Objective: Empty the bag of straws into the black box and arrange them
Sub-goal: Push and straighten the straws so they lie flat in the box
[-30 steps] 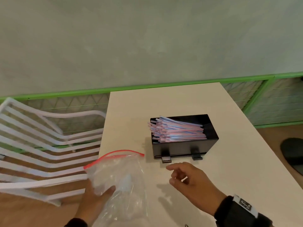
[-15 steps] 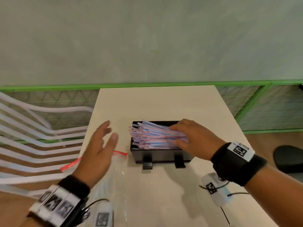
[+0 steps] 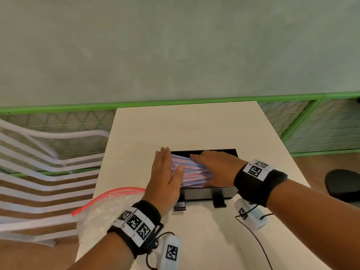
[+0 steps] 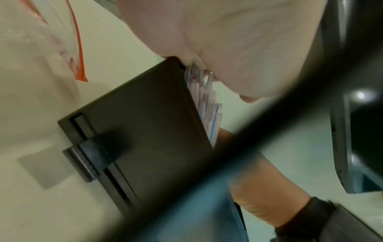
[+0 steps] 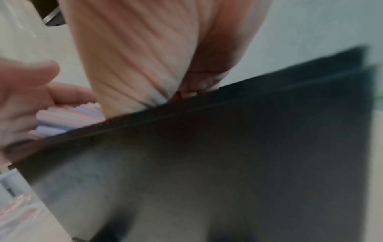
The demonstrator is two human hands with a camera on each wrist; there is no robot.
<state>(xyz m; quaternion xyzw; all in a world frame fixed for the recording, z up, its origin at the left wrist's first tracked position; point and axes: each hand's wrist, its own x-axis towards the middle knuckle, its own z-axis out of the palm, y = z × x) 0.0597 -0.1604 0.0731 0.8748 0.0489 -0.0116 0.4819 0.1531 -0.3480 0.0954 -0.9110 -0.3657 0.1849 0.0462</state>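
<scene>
Our left hand (image 3: 167, 178), fingers straight, presses flat against the left ends of the straws (image 3: 191, 173) piled in the black box (image 3: 206, 194) at mid-tabletop (image 3: 194, 125). Our right hand (image 3: 216, 167) lies flat on top of the pile, fingers extended toward the left. The bag (image 3: 103, 209), clear with a red zip edge, lies at the tabletop's near-left edge, beside a white chair (image 3: 39, 172).

Pink, blue and white against black

Striped pink-blue-white plastic straws (image 3: 191, 171) fill the black rectangular box (image 3: 206, 193); at 7 o'clock, a clear red-edged plastic bag (image 3: 101, 209).
</scene>
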